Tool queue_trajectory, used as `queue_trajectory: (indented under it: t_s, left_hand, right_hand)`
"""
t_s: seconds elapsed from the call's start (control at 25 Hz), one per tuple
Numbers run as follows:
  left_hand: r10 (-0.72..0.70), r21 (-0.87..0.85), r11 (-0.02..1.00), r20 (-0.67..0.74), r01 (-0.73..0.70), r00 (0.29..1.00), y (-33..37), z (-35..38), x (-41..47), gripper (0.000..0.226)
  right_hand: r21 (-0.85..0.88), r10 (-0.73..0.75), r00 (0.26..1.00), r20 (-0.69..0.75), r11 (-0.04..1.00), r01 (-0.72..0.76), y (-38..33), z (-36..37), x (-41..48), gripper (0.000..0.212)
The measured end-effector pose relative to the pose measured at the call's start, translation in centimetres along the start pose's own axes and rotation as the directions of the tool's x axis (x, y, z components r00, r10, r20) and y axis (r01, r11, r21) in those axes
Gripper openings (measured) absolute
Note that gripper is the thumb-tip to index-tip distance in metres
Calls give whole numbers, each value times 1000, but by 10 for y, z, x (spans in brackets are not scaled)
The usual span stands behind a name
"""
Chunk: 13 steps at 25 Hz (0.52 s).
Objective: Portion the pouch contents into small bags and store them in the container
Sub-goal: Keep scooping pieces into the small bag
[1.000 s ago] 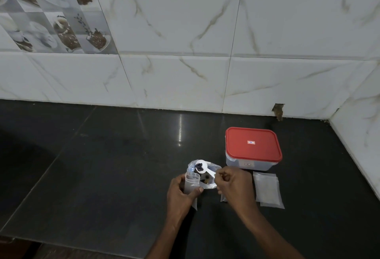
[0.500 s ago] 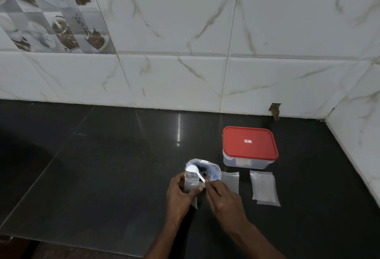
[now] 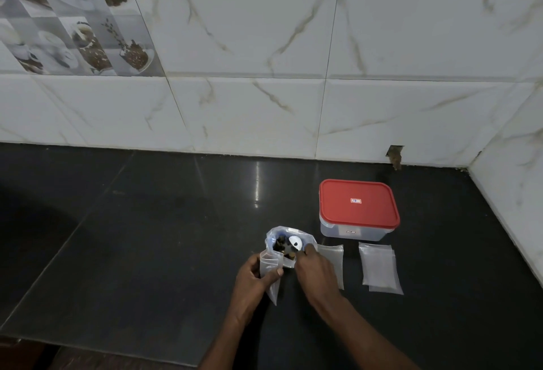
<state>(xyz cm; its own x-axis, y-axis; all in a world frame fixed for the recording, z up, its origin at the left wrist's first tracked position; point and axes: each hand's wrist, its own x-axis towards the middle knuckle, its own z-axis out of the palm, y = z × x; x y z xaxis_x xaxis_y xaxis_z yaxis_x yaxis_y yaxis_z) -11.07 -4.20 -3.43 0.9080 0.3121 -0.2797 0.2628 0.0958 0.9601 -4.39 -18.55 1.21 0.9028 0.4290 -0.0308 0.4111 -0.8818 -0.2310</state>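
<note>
An open clear pouch [image 3: 280, 236] with dark pieces inside stands on the black counter. My left hand [image 3: 252, 280] grips a small clear bag [image 3: 271, 269], held upright right in front of the pouch. My right hand [image 3: 313, 268] holds a white spoon [image 3: 294, 242] whose bowl is inside the pouch mouth. One small bag [image 3: 333, 255] lies flat behind my right hand. A short stack of small bags [image 3: 379, 268] lies further right. The clear container [image 3: 352, 230] with its red lid [image 3: 358, 203] on stands behind them.
The black counter [image 3: 147, 237] runs left, with its front edge near the bottom of the view. White marble tile walls close it at the back and on the right, forming a corner behind the container.
The spoon went from above the pouch to over the small bag, then back into the pouch. My left hand kept hold of the small bag.
</note>
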Motion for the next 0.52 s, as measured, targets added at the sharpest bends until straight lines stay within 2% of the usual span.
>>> queue_trajectory:
  t_s: [0.12,0.28,0.4,0.52]
  left_hand:
    - [-17,-17,1000,40,18,999,0,-1,0,58]
    - [-56,-14,998,80,57,995,-5,-5,2,56]
    - [-64,15,998,92,63,994,-6,-6,3,47]
    - [-68,11,998,94,67,993,-6,-5,4,45]
  right_hand:
    - [116,31,999,40,993,-36,-7,7,5,31]
    - [296,122,991,52,946,-132,-17,7,15,23]
    - [518,265,964,26,821,-240,-13,3,23,25]
    - [672,389,916,93,655,-346,-4,-10,22,29]
